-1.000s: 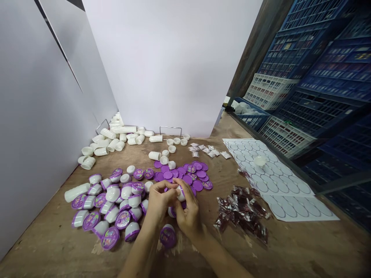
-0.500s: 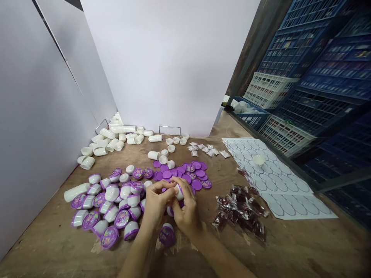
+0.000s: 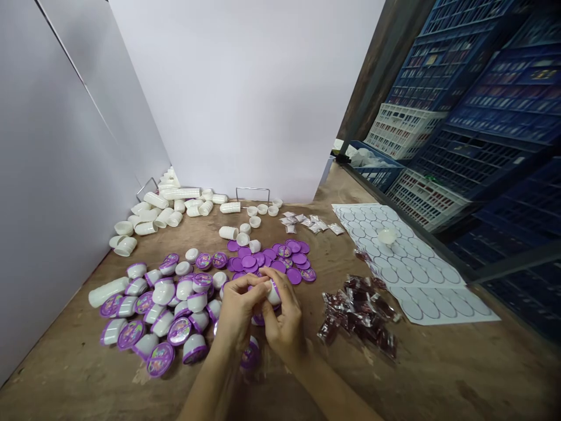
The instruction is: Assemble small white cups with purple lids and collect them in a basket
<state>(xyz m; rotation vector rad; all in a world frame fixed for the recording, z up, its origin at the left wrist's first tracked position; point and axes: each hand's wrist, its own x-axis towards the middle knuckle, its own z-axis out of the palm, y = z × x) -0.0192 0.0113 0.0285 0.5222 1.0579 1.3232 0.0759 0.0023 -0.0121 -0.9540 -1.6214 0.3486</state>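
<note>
- Apparently, little has changed at the fingers: the white cup [image 3: 274, 297] stays between the hands, so its handling continues.
- Left hand [image 3: 238, 306] and right hand [image 3: 284, 320] both grasp it, fingers curled in close.
- It sits just before loose purple lids [image 3: 294, 276].
- Lidded cups [image 3: 130, 334] lie left; dark sachets [image 3: 353, 316], right.

The held cup [image 3: 274, 296] looks glossy plastic, the dark sachets [image 3: 359, 316] shiny film, the tabletop [image 3: 421, 380] scuffed wood

L hand [image 3: 236, 304] & R hand [image 3: 286, 321] close tog., fingers [image 3: 286, 287] curled inward, forearms [image 3: 209, 377] angled in fr. below.
</note>
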